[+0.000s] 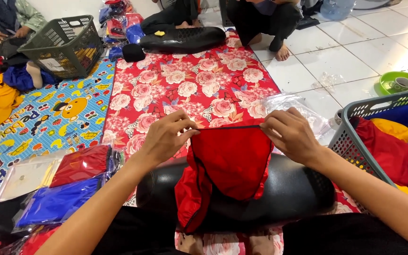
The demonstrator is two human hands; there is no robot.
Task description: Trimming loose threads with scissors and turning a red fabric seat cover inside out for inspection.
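Biggest thing here is the red floral mat [204, 89] spread on the white tile floor, running up the middle toward two other people sitting at its far edge, with a blue cartoon mat [48, 118] lying along its left edge. Next down in size is the black padded cushion [279, 193] sitting across the near end of the floral mat, right in front of the person. Draped over its middle is the red fabric piece [230, 165] with dark piping, its bulk hanging down the near side of the cushion. A grey basket [378, 113] full of red, yellow and blue cloth sits off the mat's right edge, and another grey basket [67, 45] stands at the far left corner area. Bagged red and blue items [67, 184] pile up at the near left. Now the hands: the left hand [166, 137] pinches the top left corner of the fabric between thumb and fingers, and the right hand [291, 134] is closed the same way on the top right corner. So the top hem is stretched taut between them, its long axis running left to right, level with the far edge of the cushion. Both hands look about equally close to it, each already on its own corner, and the rest of the cloth lies below and toward the person from the fingers.
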